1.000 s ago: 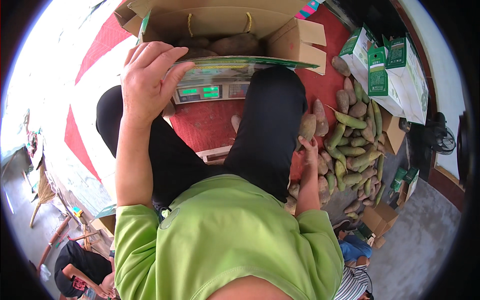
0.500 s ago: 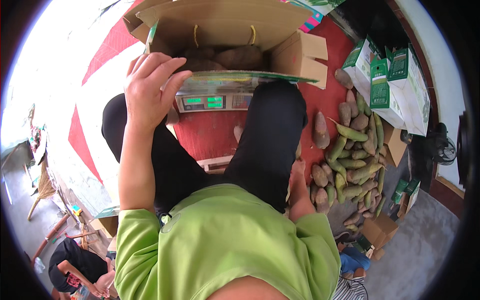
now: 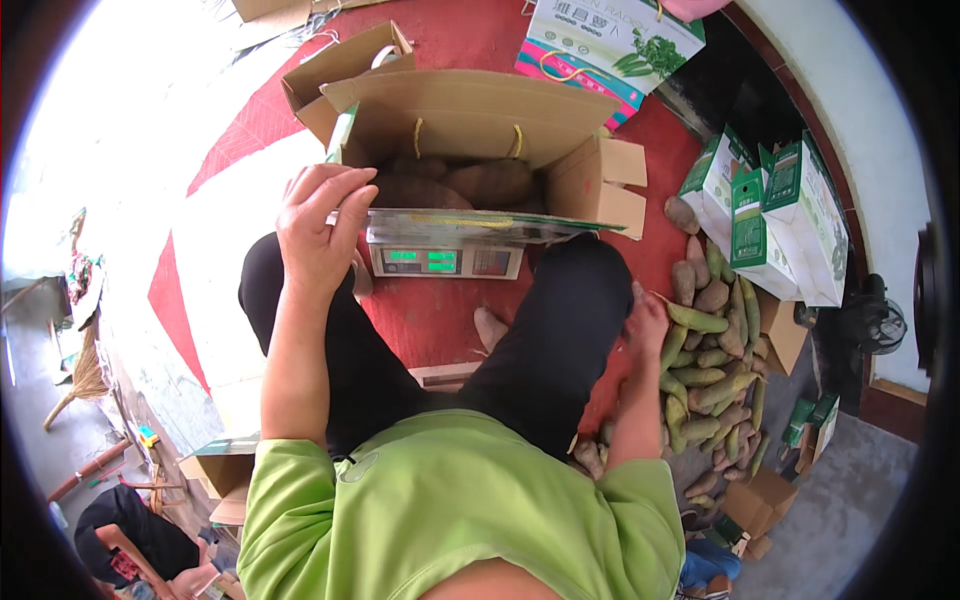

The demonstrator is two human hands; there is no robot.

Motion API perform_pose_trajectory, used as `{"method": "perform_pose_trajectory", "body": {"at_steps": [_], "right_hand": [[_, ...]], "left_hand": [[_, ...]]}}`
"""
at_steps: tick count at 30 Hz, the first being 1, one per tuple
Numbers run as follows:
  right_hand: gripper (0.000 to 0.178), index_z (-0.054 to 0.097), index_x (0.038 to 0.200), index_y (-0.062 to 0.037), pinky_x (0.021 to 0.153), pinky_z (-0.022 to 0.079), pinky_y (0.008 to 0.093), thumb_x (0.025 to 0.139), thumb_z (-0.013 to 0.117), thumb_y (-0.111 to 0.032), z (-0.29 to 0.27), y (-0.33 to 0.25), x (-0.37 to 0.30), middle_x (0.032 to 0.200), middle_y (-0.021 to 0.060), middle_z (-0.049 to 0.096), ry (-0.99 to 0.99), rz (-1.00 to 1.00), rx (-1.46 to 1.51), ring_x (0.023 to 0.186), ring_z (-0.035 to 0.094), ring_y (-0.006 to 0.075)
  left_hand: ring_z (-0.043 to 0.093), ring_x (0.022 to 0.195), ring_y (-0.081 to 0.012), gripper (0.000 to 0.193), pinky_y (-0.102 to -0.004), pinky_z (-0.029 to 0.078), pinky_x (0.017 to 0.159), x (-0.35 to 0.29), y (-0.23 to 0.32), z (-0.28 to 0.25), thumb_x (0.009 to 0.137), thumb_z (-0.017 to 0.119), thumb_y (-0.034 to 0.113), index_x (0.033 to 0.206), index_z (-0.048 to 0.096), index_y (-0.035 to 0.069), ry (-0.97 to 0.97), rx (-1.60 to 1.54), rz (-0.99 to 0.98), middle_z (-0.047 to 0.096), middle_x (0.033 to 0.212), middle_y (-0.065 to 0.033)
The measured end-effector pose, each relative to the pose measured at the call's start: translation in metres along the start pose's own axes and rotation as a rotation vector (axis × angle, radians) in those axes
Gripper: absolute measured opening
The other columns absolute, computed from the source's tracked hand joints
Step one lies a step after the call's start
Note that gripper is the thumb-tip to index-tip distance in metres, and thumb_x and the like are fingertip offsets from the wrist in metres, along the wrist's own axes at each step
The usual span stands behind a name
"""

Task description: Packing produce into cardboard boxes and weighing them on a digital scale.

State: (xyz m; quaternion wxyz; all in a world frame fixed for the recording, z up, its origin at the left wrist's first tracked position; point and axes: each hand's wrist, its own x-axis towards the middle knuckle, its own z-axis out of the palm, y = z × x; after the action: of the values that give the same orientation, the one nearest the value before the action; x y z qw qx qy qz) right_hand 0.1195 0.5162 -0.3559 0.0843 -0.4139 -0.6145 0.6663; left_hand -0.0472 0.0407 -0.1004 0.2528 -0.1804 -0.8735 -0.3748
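My left hand (image 3: 322,225) is closed at the near left corner of an open cardboard carton (image 3: 470,100), thumb and fingers on its near flap. Inside the carton lie several large dark brown roots (image 3: 490,182). The carton rests on a digital scale (image 3: 445,262) with lit green readouts, between my knees. My right hand (image 3: 645,322) is just beyond my right knee, beside the heap of long green radishes (image 3: 698,318) and brownish roots (image 3: 712,297). Blur and the low angle hide whether its fingers grip anything. One loose root (image 3: 490,328) lies on the red floor covering between my legs.
White and green cartons (image 3: 805,220) stand at the right near a black fan (image 3: 878,315). A printed box (image 3: 610,45) is at the far right and a smaller open box (image 3: 345,75) at the far left. Another person (image 3: 135,540) sits low on the left.
My right hand has moved forward and outward from beside my right leg toward the roots. My left hand stays at the carton's corner. The view has shifted, showing more beyond the carton.
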Motion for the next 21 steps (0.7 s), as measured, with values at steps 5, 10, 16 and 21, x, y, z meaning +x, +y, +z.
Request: {"method": "perform_pose_trajectory", "body": {"at_steps": [5, 10, 16, 21], "right_hand": [[0.027, 0.061, 0.112, 0.0004, 0.08, 0.046, 0.0244, 0.087, 0.064, -0.009, 0.065, -0.172, -0.021, 0.099, 0.0025, 0.064, -0.04, -0.334, -0.192, 0.089, 0.057, 0.0093], [0.023, 0.064, 0.107, -0.0016, 0.075, 0.046, 0.0242, 0.086, 0.065, -0.011, 0.137, -0.269, -0.032, 0.101, 0.0042, 0.064, -0.226, -0.796, -0.458, 0.089, 0.059, 0.0119], [0.036, 0.062, 0.114, -0.0066, 0.081, 0.048, 0.0348, 0.079, 0.068, -0.01, 0.207, -0.308, -0.017, 0.113, 0.009, 0.061, -0.228, -1.44, -0.924, 0.099, 0.058, 0.0239], [0.021, 0.068, 0.094, -0.0055, 0.074, 0.048, 0.0391, 0.074, 0.065, -0.013, 0.241, -0.312, -0.002, 0.092, 0.0124, 0.064, -0.423, -1.2, -1.274, 0.085, 0.061, 0.0317]], "left_hand": [[0.059, 0.082, -0.0242, 0.016, -0.0345, 0.044, 0.078, 0.005, 0.001, 0.0, 0.074, 0.073, 0.014, 0.087, 0.07, 0.005, -0.045, 0.08, 0.092, 0.063, 0.084, -0.0064], [0.058, 0.098, -0.0221, 0.022, -0.0423, 0.037, 0.1, 0.001, 0.009, 0.002, 0.07, 0.072, 0.019, 0.091, 0.069, 0.012, -0.342, 0.185, 0.171, 0.061, 0.089, -0.0025], [0.055, 0.091, -0.0215, 0.007, -0.0475, 0.033, 0.104, 0.012, 0.019, 0.015, 0.07, 0.059, 0.012, 0.076, 0.062, 0.015, -0.48, 0.355, 0.297, 0.053, 0.081, -0.0014], [0.057, 0.085, -0.0175, 0.007, -0.0413, 0.036, 0.094, 0.017, 0.018, 0.02, 0.07, 0.06, 0.014, 0.072, 0.066, 0.016, -0.593, 0.462, 0.282, 0.057, 0.075, 0.001]]}}
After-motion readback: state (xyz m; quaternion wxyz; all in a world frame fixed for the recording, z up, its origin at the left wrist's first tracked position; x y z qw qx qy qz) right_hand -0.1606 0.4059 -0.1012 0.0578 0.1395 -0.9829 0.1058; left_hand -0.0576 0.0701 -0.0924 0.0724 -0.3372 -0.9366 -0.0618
